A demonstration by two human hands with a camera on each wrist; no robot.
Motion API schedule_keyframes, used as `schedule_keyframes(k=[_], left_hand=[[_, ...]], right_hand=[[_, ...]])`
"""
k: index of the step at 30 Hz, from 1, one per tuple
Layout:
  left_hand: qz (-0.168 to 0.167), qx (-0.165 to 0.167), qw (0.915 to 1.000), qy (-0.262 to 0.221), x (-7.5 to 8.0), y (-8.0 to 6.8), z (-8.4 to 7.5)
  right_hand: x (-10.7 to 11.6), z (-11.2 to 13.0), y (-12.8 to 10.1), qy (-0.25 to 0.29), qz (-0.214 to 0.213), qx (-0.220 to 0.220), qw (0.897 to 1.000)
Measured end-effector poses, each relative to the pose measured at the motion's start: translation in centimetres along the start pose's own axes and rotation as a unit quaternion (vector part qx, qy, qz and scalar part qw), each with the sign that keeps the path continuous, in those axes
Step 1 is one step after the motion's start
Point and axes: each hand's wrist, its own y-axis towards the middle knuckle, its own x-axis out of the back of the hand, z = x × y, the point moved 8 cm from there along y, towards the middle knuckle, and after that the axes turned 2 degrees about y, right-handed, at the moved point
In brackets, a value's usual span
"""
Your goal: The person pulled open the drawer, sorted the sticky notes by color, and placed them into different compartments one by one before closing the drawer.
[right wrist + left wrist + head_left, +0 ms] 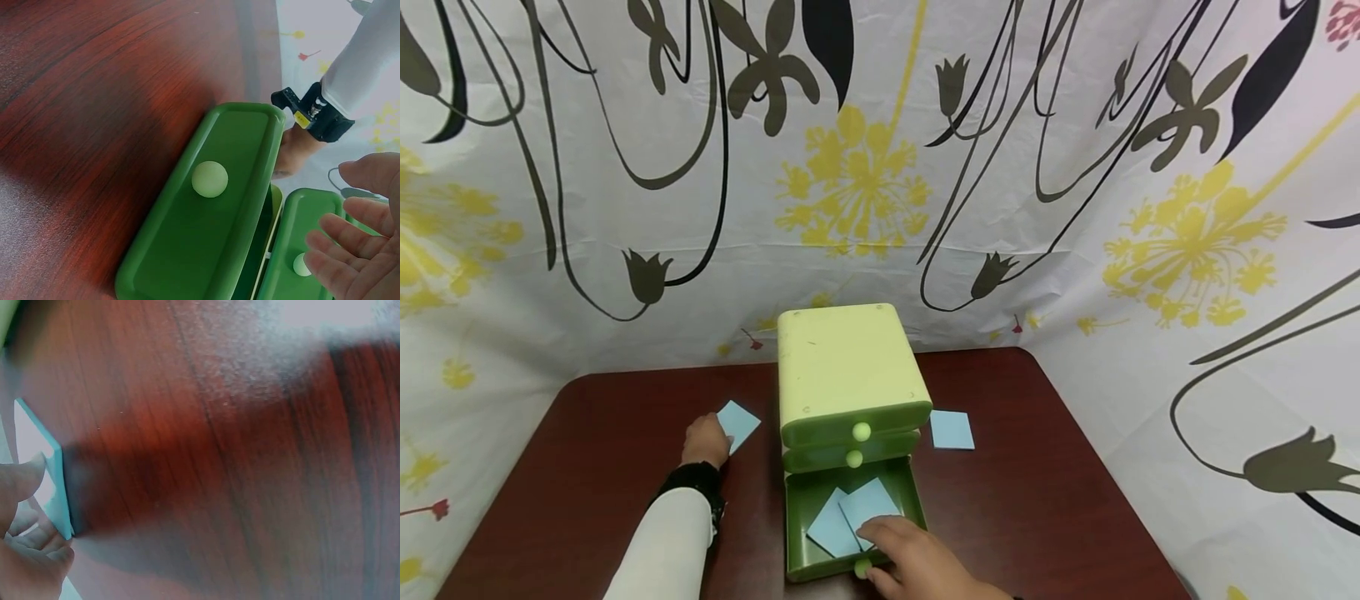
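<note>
My left hand (706,440) pinches a light-blue square pad of paper (739,425) left of a small drawer cabinet (850,358). In the left wrist view, the thumb (28,478) lies on top of the pad, with fingers curled at its lower edge; the pad has some thickness. The cabinet's bottom drawer (800,508) is pulled out, and two light-blue paper squares (835,527) overlap inside it. Above that drawer's front edge, by its round knob (862,568), hovers my right hand (921,558). Its fingers are loosely spread and hold nothing in the right wrist view.
Another light-blue square (952,430) lies right of the cabinet on the dark red-brown wooden table (1022,500). Two upper drawers (856,431) are shut. A patterned white cloth (865,275) hangs behind and beside the table.
</note>
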Motion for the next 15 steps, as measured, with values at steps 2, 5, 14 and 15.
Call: schedule_keyframes(k=[2,5,14,15], left_hand=[[0.0,0.007,1.0,-0.007,0.29,-0.12,-0.05],[-0.003,0.008,1.0,-0.002,0.66,-0.26,-0.18],[-0.029,0.015,0.9995,-0.001,0.66,-0.56,-0.01],[-0.034,0.012,0.9994,-0.003,0.74,-0.65,-0.19]], right_hand=[[-0.03,0.0,-0.07,0.001,0.0,-0.001,1.0],[-0.04,0.07,-0.14,-0.001,-0.001,0.0,1.0],[-0.01,0.12,-0.26,0.011,0.008,-0.007,1.0],[0.0,0.12,-0.28,0.012,0.009,-0.009,1.0]])
